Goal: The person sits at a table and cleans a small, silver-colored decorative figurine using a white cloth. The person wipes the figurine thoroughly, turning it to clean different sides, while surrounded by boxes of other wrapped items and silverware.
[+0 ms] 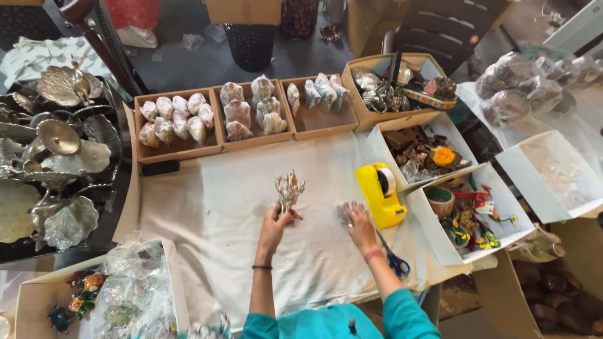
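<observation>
I see a cloth-covered desk (251, 188). Left of the tape dispenser (380, 194), my left hand (274, 227) is clamped on a small metal ornament (289, 188), held upright. My right hand (358, 225) presses clear wrap (347, 210) flat beside the dispenser. The ornament's thin prongs could snag or tear the wrap.

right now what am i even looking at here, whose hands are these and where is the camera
The single picture comes from a camera worn on a person's head, looking down at their own two bare hands over a table covered with a white cloth. The left hand holds up a small silvery metal ornament. The right hand rests on the cloth beside a yellow tape dispenser, touching something small and clear that is hard to make out. Blue-handled scissors lie near the right wrist. Cardboard trays of wrapped pieces line the far edge, and metal leaf-shaped dishes sit at left.
</observation>
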